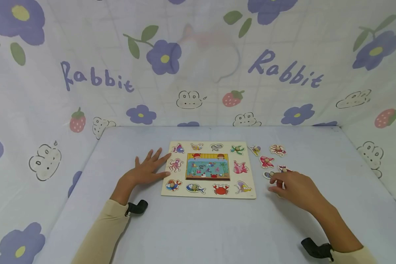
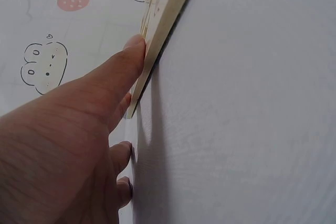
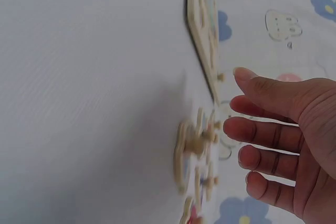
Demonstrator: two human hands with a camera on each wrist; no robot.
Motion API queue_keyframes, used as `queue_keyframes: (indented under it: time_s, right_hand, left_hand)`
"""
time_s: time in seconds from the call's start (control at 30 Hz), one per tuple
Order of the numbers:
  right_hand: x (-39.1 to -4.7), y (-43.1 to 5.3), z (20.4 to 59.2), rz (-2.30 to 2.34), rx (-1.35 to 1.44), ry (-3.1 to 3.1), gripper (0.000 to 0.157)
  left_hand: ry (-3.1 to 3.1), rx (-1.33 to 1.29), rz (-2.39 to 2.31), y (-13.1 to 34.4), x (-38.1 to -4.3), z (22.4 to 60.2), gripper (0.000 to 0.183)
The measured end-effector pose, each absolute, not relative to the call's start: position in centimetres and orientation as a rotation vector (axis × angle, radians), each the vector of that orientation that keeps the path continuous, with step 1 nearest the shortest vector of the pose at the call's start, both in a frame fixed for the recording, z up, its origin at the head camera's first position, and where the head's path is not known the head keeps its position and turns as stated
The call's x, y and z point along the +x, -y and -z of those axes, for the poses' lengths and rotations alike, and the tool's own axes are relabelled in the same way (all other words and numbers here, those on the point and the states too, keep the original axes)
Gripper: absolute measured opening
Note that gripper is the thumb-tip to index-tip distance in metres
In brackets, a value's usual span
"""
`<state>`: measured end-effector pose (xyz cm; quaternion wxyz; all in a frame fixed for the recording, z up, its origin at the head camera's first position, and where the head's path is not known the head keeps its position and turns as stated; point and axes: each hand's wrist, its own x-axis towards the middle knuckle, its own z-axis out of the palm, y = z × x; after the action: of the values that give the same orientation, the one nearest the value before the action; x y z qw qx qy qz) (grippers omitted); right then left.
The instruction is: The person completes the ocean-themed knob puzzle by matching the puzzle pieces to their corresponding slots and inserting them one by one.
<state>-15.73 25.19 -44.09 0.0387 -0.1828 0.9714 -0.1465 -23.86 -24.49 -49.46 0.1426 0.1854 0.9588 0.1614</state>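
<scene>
A wooden knob puzzle board [image 1: 204, 194] with sea-animal pictures lies flat on the table. My left hand [image 1: 146, 172] spreads its fingers at the board's left edge; in the left wrist view the thumb [image 2: 128, 59] touches that edge. Wooden knobs show on the green turtle piece [image 1: 237, 150], a blue-and-red piece [image 1: 173, 185] and a blue fish piece [image 1: 195, 188] in the board. To the right, my right hand [image 1: 295, 189] hovers over loose pieces, fingers bent and holding nothing. Nearest it are a small bluish piece [image 1: 268, 175] and a red piece [image 1: 283, 168], partly hidden.
Beyond the right hand lie a pink-red piece [image 1: 266, 161], a yellowish piece [image 1: 255, 150] and a reddish-orange piece [image 1: 278, 149]. White cloth covers the table [image 1: 198, 231]. A printed curtain [image 1: 198, 80] stands behind it and along the sides.
</scene>
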Motion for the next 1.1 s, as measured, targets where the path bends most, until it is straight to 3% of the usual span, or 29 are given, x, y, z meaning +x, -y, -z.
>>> queue_keyframes:
  time_s: [0.23,0.53,1.1]
  right_hand:
    - [-14.6,-28.0,44.8,0.441,-0.405,-2.962,0.02]
    - [-14.0,-30.2,45.2,0.463,-0.431,-3.012,0.017]
    - [-14.2,-30.4,45.5,0.484,-0.412,-2.981,0.023]
  left_hand:
    - [-2.776,0.536,-0.471,24.3,-23.6,49.2,0.078]
    - [-2.754,0.602,-0.53,24.3,-23.8,49.3,0.079]
    - [-2.735,0.634,-0.611,24.4,-23.9,49.1,0.079]
